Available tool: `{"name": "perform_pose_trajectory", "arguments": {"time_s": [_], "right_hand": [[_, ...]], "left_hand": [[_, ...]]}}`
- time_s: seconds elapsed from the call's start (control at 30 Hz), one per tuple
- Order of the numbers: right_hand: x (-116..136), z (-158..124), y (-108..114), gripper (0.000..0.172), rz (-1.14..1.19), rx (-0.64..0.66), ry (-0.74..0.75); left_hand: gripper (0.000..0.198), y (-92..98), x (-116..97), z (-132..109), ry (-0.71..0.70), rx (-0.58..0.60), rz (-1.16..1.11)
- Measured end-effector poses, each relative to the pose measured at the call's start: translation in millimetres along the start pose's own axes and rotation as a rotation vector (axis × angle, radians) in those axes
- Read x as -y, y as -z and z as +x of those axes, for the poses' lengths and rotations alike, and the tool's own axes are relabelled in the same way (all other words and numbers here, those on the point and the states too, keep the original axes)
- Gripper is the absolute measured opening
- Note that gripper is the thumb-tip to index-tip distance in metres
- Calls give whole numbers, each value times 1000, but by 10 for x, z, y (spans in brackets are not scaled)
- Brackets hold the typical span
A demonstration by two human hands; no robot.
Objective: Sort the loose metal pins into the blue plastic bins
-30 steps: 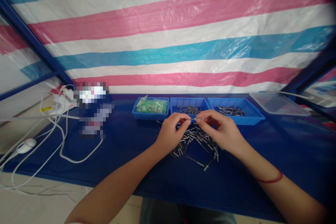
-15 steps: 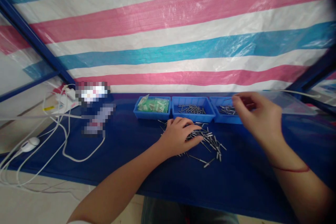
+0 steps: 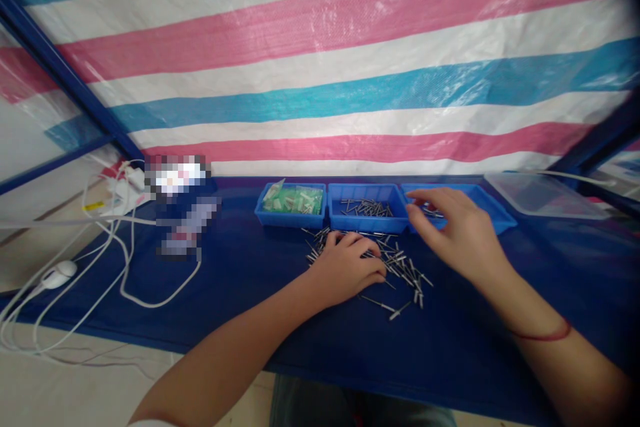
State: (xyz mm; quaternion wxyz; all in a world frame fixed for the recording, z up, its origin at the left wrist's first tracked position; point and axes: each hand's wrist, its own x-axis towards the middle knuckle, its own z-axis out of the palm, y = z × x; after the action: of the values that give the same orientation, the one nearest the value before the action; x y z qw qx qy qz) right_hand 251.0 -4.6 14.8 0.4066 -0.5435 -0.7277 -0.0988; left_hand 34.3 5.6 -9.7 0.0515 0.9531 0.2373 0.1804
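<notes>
My left hand (image 3: pixel 347 270) lies palm down on a loose pile of blind rivets (image 3: pixel 407 270), its fingers curled in and the thumb close to the forefinger. Whatever is between those fingertips is hidden. My right hand (image 3: pixel 463 230) hovers at the front of the right blue bin (image 3: pixel 493 213), thumb and forefinger apart, with nothing visible between them. More rivets show in that bin behind the hand. In the middle blue bin (image 3: pixel 345 220) lies another heap of rivets (image 3: pixel 370 208).
The left blue bin (image 3: pixel 290 220) holds green-looking plastic packets (image 3: pixel 297 201). A clear plastic lid (image 3: pixel 545 197) rests at the back right of the blue table (image 3: pixel 450 347). White cables (image 3: pixel 127 280) and a power strip (image 3: pixel 133 187) are at left. Striped sheeting (image 3: pixel 320 100) hangs behind.
My right hand has moved left and slightly down from over the right bin, and its thumb and forefinger have parted. My left hand's fingers have curled closer together on the pile.
</notes>
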Motion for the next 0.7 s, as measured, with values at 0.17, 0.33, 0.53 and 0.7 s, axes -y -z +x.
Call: {"name": "perform_pose_trajectory", "arguments": {"time_s": [0.17,0.33,0.53,0.7], "right_hand": [[211,-54,-50,18,201,115,112],[318,-103,-87,23,355,306,-64],[390,-156,-194,21,578,273,-193],[390,-184,-235,21,682,193,-279]], "left_hand": [[17,28,49,41,106,-120,-56],[13,52,87,88,306,-337,-467],[13,60,45,100,348,-454,-610],[12,53,18,99,342,-476,-641]]}}
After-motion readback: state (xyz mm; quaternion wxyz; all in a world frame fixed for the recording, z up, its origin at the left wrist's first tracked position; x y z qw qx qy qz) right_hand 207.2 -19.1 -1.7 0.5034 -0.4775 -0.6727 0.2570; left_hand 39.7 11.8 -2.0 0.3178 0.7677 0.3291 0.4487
